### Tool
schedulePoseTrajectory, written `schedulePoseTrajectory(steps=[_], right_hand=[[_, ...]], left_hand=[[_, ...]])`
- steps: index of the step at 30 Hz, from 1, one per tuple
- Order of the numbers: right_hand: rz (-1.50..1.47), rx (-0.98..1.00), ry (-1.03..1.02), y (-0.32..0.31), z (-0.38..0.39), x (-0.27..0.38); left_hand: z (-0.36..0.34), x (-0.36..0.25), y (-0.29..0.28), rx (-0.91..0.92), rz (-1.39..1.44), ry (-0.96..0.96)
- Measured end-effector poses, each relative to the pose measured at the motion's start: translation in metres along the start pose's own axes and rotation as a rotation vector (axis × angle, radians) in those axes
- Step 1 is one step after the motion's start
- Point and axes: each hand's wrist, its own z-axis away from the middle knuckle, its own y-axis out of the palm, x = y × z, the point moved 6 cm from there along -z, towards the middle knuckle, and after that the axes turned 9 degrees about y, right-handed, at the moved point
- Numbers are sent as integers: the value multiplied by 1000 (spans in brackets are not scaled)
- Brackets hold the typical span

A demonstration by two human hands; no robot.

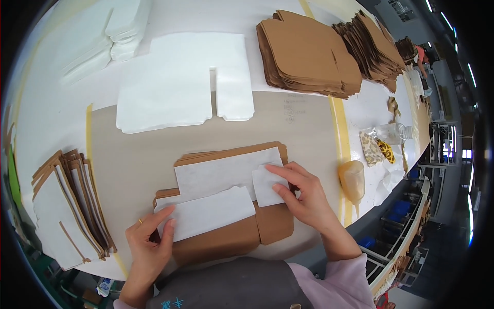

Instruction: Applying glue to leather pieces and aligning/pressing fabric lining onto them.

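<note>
Directly in front of me lies a small pile of brown cut sheets [218, 242] with a notch. On top rests a white cut sheet [216, 172], its near edge folded back so that bare brown shows below. The left corner of the fold is pinched between thumb and forefinger of my left hand [149, 237], which wears a ring. My right hand [307, 195] grips the narrow right-hand flap of the same white sheet, thumb below and fingertips above. Just beyond, a stack of matching white sheets [172, 82] lies flat.
More white sheets [126, 28] sit far left, brown stacks [309, 49] far right. Brown-and-white pieces [62, 216] lean at the left. At right are an amber squeeze bottle [352, 180], a clear jar [393, 134] and a patterned pouch [370, 149]. Yellow tape [340, 134] marks the table.
</note>
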Motion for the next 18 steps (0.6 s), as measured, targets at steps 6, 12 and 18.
schedulePoseTrajectory(steps=[6, 12, 18], right_hand=[[0, 25, -35, 5, -5, 2], [61, 4, 9, -1, 0, 7], [99, -57, 32, -2, 3, 6]], left_hand=[[3, 0, -4, -2, 5, 2], [2, -1, -3, 16, 60, -40], [7, 3, -5, 12, 95, -28]])
